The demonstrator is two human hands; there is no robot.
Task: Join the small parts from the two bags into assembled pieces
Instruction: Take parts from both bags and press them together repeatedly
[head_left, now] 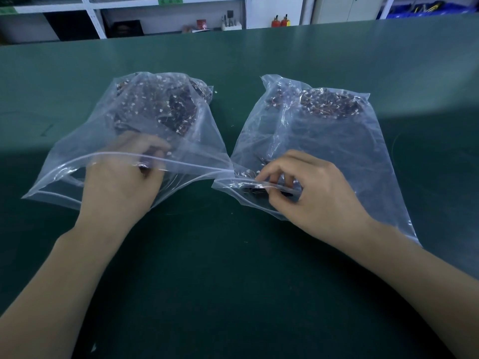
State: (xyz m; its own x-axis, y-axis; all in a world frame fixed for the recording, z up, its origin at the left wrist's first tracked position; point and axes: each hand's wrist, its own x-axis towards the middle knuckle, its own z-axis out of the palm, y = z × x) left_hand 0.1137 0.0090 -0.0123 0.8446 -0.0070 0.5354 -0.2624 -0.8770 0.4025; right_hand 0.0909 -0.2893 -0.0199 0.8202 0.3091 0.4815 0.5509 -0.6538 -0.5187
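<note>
In the head view, two clear plastic bags are seen lying side by side on a green table (259, 281). The left bag (77, 141) and the right bag (350, 151) are each filled at the far end with a heap of small dark parts with white bits and thin wires. The left heap (158, 104) and the right heap (326, 104) are kept well apart.

The left hand (121, 177) is pushed into the mouth of the left bag. Its fingers are curled, and something small and dark seems to be pinched at the tips, but the hand is blurred, so what is held cannot be told for sure. The right hand (305, 187) is at the mouth of the right bag. Its fingers are curled around a few small dark parts and the bag's edge.

Some things could go wrong from here. The wires could be tangled, so many parts might be dragged out together and spilled on the table. A tiny part could be dropped and lost on the dark cloth. The thin bag could be pulled along or torn if the hands are yanked out fast. Parts from the two bags could be mixed up.
</note>
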